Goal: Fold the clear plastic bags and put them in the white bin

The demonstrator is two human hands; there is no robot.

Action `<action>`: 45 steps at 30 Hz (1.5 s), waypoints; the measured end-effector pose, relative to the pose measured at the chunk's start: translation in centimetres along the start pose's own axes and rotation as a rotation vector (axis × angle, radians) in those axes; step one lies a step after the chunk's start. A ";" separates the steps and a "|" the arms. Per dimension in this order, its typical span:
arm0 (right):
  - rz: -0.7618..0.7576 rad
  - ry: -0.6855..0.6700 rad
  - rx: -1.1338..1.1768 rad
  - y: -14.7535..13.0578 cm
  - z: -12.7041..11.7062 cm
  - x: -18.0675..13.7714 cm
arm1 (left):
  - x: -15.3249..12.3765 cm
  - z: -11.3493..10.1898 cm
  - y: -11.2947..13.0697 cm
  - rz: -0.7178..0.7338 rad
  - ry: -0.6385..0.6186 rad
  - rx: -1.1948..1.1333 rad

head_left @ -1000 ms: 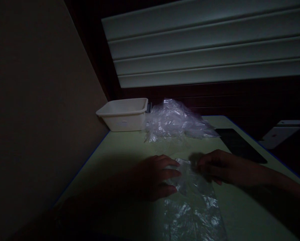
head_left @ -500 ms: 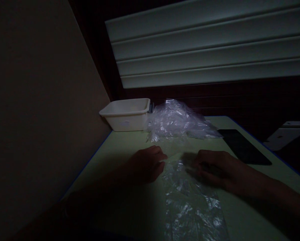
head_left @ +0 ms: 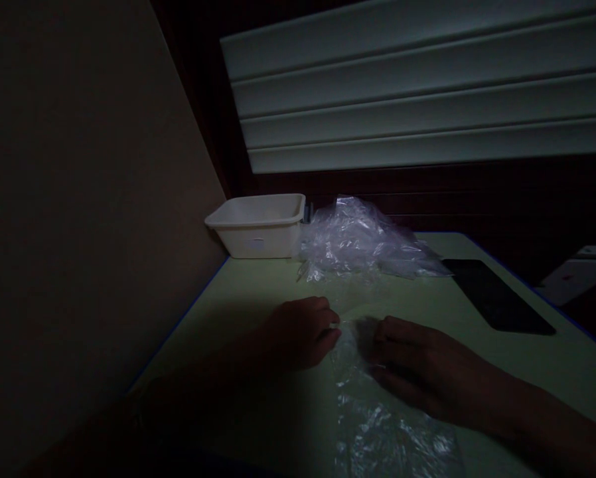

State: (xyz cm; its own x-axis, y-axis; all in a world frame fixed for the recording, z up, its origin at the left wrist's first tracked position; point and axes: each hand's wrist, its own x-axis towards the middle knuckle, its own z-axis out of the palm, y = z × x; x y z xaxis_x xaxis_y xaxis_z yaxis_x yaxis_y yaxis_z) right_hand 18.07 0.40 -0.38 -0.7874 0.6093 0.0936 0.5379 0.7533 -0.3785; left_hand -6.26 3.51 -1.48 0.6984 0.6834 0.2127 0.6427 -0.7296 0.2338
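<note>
A clear plastic bag (head_left: 392, 431) lies crinkled and flat on the pale green table, its far end between my two hands. My left hand (head_left: 305, 332) has thumb and fingertips pinched on the bag's far left corner, where a bit of film shows between them. On the opposite side, my right hand (head_left: 427, 368) has its fingers curled and closed at the bag's far right edge. A small bright fold of plastic shows at these fingertips. Dim light hides the detail of both grips.
Beyond my hands a heap of clear plastic bags (head_left: 362, 239) lies beside a white plastic tub (head_left: 263, 242). A dark flat tablet-like object (head_left: 500, 299) rests at the right. A wall (head_left: 103, 166) borders the table's left side.
My right hand has come nearer and slightly left, closing at the bag's edge. My left hand has closed its pinch on the corner. The view has shifted slightly.
</note>
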 end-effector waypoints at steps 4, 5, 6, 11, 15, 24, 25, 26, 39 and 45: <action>-0.019 0.014 0.073 0.1 0.0 0.0 | 0.0 0.7 -0.2 -0.016 0.036 -0.055; -0.017 0.021 0.084 0.2 -0.1 0.0 | 0.0 0.8 -0.3 -0.020 0.041 -0.071; -0.013 0.029 0.091 0.3 -0.1 0.0 | 0.1 0.9 -0.4 -0.023 0.044 -0.086; 0.031 0.120 0.204 0.5 -0.5 0.2 | 0.4 1.2 -0.6 -0.021 0.072 -0.147; 0.166 0.245 0.343 0.8 -0.6 0.5 | 0.5 1.2 -0.4 -0.028 0.118 -0.185; 0.514 0.513 0.781 2.3 -0.2 1.3 | 0.9 1.0 0.8 -0.179 0.150 -0.428; 0.541 0.536 0.816 2.3 -0.2 1.4 | 0.9 1.1 0.9 -0.191 0.155 -0.477; 0.564 0.553 0.848 2.3 -0.3 1.4 | 1.0 1.2 1.0 -0.202 0.161 -0.525; 0.613 0.624 1.069 3.2 0.2 1.6 | 1.1 1.0 1.8 -0.039 0.069 -0.769; 0.615 0.631 1.040 3.1 0.1 1.7 | 1.1 1.1 2.2 0.095 0.036 -0.847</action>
State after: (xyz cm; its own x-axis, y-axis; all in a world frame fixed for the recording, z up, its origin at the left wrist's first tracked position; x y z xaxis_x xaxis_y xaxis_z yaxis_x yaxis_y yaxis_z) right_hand 18.33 3.75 -1.53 -0.0839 0.9954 -0.0454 0.0549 -0.0409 -0.9977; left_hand -3.71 2.62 -1.75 0.7179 0.6313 0.2935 0.1194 -0.5270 0.8414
